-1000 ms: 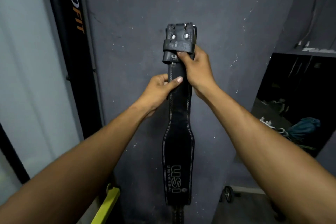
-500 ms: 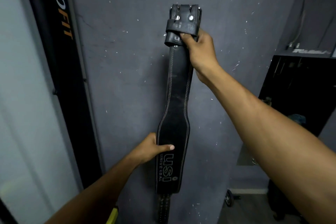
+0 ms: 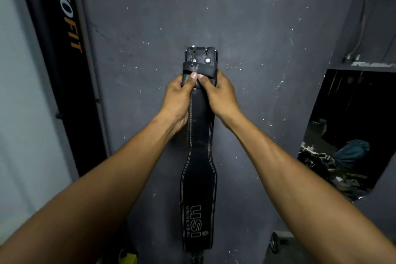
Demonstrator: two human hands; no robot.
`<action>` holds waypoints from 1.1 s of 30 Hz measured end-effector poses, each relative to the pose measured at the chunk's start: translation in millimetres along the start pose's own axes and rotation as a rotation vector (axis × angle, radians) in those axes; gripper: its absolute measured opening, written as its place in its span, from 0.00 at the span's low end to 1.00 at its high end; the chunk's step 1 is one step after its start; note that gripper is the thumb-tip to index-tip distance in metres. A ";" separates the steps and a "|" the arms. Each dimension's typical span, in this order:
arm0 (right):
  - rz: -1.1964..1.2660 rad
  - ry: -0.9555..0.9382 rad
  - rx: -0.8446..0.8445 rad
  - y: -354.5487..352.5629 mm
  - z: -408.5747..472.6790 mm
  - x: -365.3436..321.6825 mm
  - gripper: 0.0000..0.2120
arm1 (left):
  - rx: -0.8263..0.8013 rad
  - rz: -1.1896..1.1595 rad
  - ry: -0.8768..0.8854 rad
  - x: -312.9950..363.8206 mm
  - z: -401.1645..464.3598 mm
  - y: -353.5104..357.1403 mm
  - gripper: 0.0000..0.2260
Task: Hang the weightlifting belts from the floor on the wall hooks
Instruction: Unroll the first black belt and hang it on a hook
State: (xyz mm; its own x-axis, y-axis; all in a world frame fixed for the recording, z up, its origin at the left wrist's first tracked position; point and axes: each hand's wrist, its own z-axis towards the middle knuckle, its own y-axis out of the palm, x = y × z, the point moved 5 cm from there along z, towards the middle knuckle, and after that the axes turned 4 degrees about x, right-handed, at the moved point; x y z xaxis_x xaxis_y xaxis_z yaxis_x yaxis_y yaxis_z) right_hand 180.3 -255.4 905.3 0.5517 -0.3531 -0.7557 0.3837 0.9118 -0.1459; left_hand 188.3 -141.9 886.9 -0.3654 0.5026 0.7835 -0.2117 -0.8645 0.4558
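Belt (image 3: 199,188) hangs against wall (image 3: 246,28), both hands gripping its top.

Dim, soft picture: brightest at the pale left edge, black at right, with wide-angle bending at edges.

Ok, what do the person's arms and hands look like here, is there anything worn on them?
Both forearms are bare as far as the view reaches: no sleeves, gloves, wraps or watch. The left hand and right hand show no rings or bands, and the one clearly visible nail is short and plain. Anything worn above the elbows is out of view.
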 end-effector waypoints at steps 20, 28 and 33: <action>0.198 0.229 -0.177 0.2 -137.5 92.0 0.10 | 0.032 -0.027 -0.030 -22.8 -23.3 -28.4 0.05; 0.286 0.218 -0.220 21.8 -146.3 85.9 0.11 | 0.031 -0.056 0.049 22.1 -6.6 -17.4 0.04; 0.250 0.372 -0.227 21.3 -197.5 123.2 0.12 | 0.019 -0.080 0.041 25.4 -2.2 -24.0 0.04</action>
State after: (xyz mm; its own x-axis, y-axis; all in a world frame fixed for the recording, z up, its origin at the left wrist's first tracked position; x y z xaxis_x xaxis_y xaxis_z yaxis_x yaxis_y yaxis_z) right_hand 110.3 -238.1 683.0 0.2884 -0.0565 -0.9558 0.0793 0.9962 -0.0350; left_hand 182.2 -108.4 895.0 -0.3849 0.5689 0.7267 -0.2246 -0.8215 0.5242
